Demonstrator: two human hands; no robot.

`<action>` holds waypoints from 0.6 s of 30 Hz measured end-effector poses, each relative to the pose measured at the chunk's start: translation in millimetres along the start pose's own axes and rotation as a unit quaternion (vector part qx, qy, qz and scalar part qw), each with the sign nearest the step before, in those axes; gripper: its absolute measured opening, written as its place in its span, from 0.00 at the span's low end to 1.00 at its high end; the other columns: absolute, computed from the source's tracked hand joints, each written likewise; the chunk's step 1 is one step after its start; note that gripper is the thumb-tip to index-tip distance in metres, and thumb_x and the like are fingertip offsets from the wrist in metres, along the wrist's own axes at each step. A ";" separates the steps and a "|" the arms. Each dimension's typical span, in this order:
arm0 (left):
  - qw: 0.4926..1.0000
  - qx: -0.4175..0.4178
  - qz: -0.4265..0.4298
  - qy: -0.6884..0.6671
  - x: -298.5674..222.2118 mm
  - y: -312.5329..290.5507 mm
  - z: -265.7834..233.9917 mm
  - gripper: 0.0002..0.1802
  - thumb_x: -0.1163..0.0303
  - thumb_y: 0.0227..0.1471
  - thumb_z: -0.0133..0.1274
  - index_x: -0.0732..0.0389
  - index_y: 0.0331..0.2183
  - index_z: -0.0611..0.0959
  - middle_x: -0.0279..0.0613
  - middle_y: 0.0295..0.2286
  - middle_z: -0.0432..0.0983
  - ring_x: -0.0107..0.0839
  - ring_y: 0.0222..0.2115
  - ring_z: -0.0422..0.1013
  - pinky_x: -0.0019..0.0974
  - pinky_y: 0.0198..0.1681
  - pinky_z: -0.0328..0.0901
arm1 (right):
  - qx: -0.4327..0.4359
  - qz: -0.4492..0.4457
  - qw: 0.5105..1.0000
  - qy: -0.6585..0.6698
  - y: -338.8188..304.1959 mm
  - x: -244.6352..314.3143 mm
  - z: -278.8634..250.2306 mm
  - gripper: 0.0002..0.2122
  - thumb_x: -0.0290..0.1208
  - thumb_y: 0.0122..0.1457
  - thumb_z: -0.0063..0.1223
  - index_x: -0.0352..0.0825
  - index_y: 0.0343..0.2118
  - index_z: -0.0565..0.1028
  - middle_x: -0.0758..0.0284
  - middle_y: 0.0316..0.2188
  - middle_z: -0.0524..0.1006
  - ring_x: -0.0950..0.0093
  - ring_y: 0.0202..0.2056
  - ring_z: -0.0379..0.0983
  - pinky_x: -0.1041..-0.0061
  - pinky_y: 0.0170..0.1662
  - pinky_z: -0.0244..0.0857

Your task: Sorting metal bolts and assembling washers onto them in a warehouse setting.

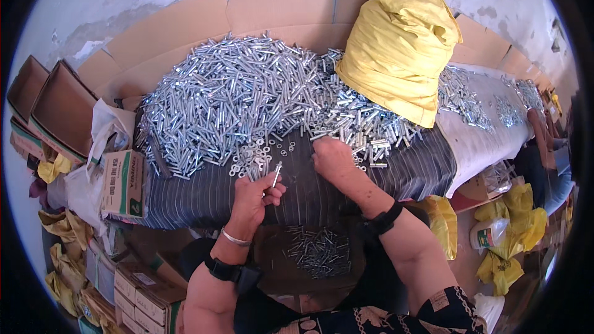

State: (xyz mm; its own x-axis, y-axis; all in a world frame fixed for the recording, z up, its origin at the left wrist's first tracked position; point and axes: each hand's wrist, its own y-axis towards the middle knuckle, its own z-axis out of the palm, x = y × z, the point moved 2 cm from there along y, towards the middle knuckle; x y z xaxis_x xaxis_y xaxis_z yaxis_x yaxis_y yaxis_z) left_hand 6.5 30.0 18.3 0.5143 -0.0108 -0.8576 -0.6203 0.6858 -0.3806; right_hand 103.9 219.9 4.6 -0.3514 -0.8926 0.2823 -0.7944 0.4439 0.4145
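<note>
My left hand (255, 198) grips a silver bolt (276, 174) upright above the striped cloth table (204, 195). Just beyond it lie loose washers (253, 156) and a big heap of silver bolts (229, 96). My right hand (332, 158) rests palm down on the table edge, fingers reaching into short bolts and sleeves (365, 127); whether it holds anything is hidden. Below the table edge, between my arms, a brown box (318, 253) holds several assembled bolts.
A full yellow sack (399, 43) sits on the table at back right. Cardboard sheets (185, 21) line the wall. Open brown boxes (59, 108) and a small carton (124, 182) stand at left. Another person's arm (544, 136) is at far right, with yellow bags (507, 241) on the floor.
</note>
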 end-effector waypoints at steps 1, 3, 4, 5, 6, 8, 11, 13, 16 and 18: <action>1.000 0.003 -0.002 0.002 0.2 -0.3 0.9 0.10 0.72 0.48 0.56 0.72 0.27 0.79 0.50 0.19 0.76 0.29 0.14 0.71 0.26 0.15 0.65 | 0.011 0.007 1.000 0.001 1.9 0.8 -2.0 0.04 0.27 0.43 0.53 0.33 0.20 0.75 0.57 0.22 0.75 0.57 0.27 0.74 0.61 0.31 0.70; 1.000 0.008 -0.005 0.008 -0.5 -2.2 1.7 0.09 0.72 0.48 0.56 0.71 0.27 0.79 0.49 0.19 0.76 0.29 0.14 0.71 0.26 0.15 0.65 | 0.019 0.017 1.000 0.013 5.8 2.0 -2.3 0.05 0.28 0.43 0.53 0.32 0.20 0.75 0.56 0.22 0.75 0.58 0.27 0.75 0.60 0.31 0.70; 1.000 0.009 -0.005 0.010 -0.3 -3.0 2.2 0.09 0.72 0.48 0.56 0.71 0.27 0.79 0.49 0.19 0.76 0.29 0.14 0.71 0.26 0.15 0.65 | 0.028 0.023 0.999 0.027 8.0 3.7 -2.4 0.06 0.29 0.44 0.53 0.31 0.20 0.74 0.56 0.21 0.75 0.59 0.27 0.75 0.60 0.32 0.70; 1.000 0.013 -0.006 0.018 0.1 -3.6 2.5 0.09 0.72 0.48 0.56 0.71 0.27 0.79 0.49 0.19 0.76 0.29 0.15 0.71 0.27 0.15 0.66 | 0.014 0.003 0.998 0.066 10.1 6.3 -3.6 0.07 0.28 0.47 0.53 0.29 0.22 0.74 0.53 0.20 0.76 0.63 0.24 0.76 0.64 0.29 0.71; 1.000 0.020 -0.006 0.023 0.0 -3.8 4.2 0.09 0.72 0.49 0.56 0.71 0.27 0.79 0.49 0.19 0.76 0.29 0.15 0.71 0.27 0.15 0.66 | 0.013 0.004 0.998 0.062 12.2 11.8 -11.6 0.07 0.28 0.47 0.53 0.29 0.22 0.74 0.53 0.20 0.76 0.63 0.24 0.76 0.64 0.29 0.71; 0.999 0.019 -0.007 0.025 0.4 -5.8 6.1 0.10 0.71 0.49 0.55 0.71 0.28 0.80 0.48 0.19 0.77 0.28 0.14 0.71 0.26 0.15 0.66 | 0.139 0.152 0.916 0.343 12.8 27.0 -20.6 0.08 0.28 0.51 0.56 0.27 0.23 0.74 0.62 0.18 0.75 0.71 0.21 0.76 0.74 0.23 0.69; 0.999 0.023 0.000 0.023 0.7 -5.0 11.3 0.10 0.70 0.50 0.55 0.70 0.29 0.80 0.47 0.19 0.77 0.26 0.14 0.70 0.25 0.16 0.66 | 0.205 0.194 0.845 0.454 11.5 38.4 -30.5 0.09 0.27 0.55 0.55 0.24 0.27 0.74 0.65 0.18 0.74 0.78 0.21 0.75 0.82 0.20 0.68; 1.000 0.022 0.008 0.018 1.7 -3.2 11.9 0.10 0.70 0.50 0.55 0.70 0.29 0.80 0.47 0.20 0.77 0.26 0.14 0.70 0.25 0.16 0.66 | 0.193 0.193 0.821 0.501 9.4 39.1 -24.9 0.09 0.27 0.55 0.54 0.24 0.28 0.74 0.64 0.19 0.74 0.76 0.21 0.76 0.81 0.21 0.68; 0.999 0.028 0.011 0.010 2.0 -2.7 10.9 0.10 0.70 0.50 0.55 0.69 0.29 0.80 0.46 0.20 0.77 0.25 0.14 0.70 0.26 0.16 0.66 | 0.186 0.199 0.785 0.556 9.3 42.2 -26.0 0.08 0.26 0.56 0.53 0.24 0.30 0.73 0.62 0.21 0.76 0.74 0.22 0.76 0.80 0.23 0.70; 0.999 0.034 0.013 0.010 0.2 -5.1 10.7 0.09 0.70 0.50 0.55 0.69 0.29 0.80 0.46 0.19 0.77 0.26 0.14 0.70 0.26 0.16 0.66 | 0.189 0.187 0.760 0.593 8.0 42.7 -22.1 0.07 0.25 0.55 0.54 0.24 0.30 0.73 0.61 0.21 0.76 0.74 0.23 0.77 0.80 0.24 0.71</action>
State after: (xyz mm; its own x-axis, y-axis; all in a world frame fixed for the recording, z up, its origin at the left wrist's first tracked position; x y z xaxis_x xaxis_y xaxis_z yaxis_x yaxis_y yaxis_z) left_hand 16.1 34.3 23.8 0.4863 -0.0069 -0.8738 -0.5908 0.7342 -0.3346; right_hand 93.5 187.0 39.1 -0.0709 0.0893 0.9935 -0.9131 0.3950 -0.1007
